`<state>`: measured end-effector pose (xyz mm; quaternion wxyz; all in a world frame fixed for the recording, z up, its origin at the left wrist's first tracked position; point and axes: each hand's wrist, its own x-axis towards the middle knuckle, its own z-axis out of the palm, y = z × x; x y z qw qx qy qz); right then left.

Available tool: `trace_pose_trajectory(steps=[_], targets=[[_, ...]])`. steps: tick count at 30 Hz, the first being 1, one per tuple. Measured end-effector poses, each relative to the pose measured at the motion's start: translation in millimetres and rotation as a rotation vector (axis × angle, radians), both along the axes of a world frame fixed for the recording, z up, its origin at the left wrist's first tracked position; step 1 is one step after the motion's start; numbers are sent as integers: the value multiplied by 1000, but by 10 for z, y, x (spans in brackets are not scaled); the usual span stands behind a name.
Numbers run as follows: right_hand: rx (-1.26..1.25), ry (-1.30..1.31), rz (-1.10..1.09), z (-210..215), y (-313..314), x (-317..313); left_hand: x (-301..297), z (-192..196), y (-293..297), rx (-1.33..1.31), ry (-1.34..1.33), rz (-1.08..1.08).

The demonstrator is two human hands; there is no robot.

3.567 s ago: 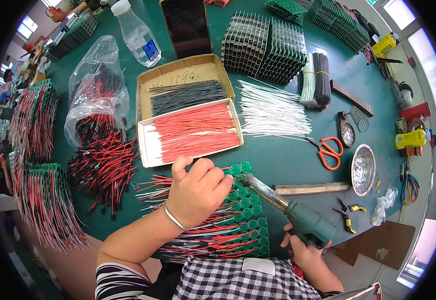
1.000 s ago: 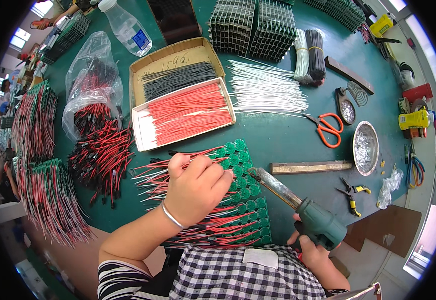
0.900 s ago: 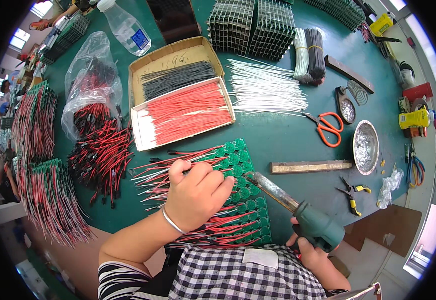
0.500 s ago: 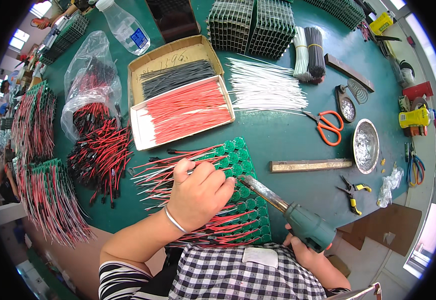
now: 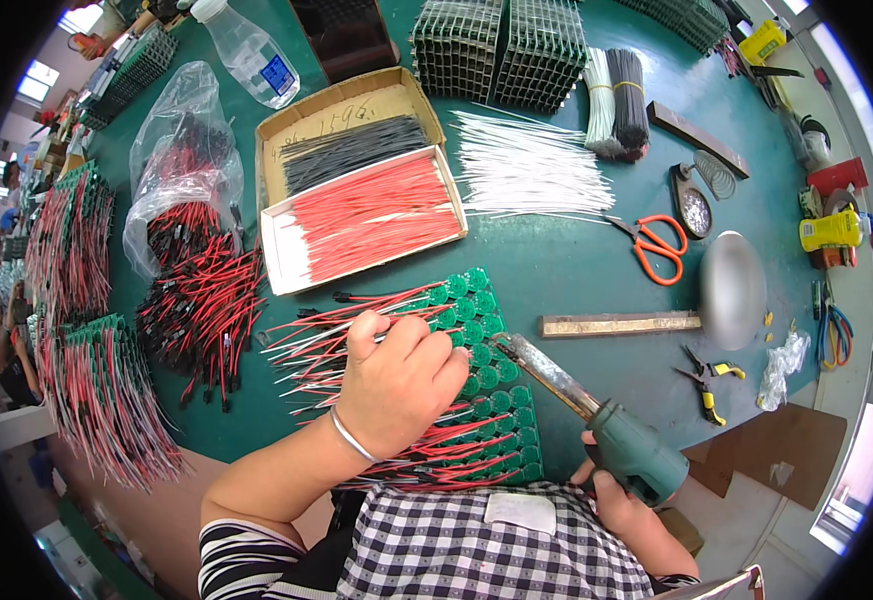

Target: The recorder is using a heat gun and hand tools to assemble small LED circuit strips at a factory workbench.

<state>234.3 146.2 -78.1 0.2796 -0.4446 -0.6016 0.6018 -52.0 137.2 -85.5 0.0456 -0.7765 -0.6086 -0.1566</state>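
Soldering step, apparently: soldering gun [image 5: 634,452] gripped in right hand [image 5: 620,502], tip [image 5: 501,345] near circuit boards [image 5: 501,402] on counter [image 5: 566,265]; left hand [image 5: 404,380] curled over wires [image 5: 308,350], contents unclear. Probably calls for steady tip next.

L hand [image 5: 403,385] is fwd of checked apron [image 5: 416,550], fingers curled; L forearm [image 5: 281,462] slants up from apron's L. R hand [image 5: 618,500] grips by apron's R edge.

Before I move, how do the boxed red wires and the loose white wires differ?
The red wires lie in a shallow box; the white wires lie directly on the table. In view, the red wires mostly slant up rightward, the white wires mostly down. Both are piles of thin strands.
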Motion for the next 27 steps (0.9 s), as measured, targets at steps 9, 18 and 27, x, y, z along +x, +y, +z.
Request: trace_pose_trajectory(steps=[9,18,27], targets=[[4,-19,13,-5,-73,74,57,15,-58,20,-17,14],[23,-148,63,-11,-117,153,95,-22,-129,16,-56,-6],[-47,-174,84,40,-108,131,104,-21,-122,25,-59,-13]])
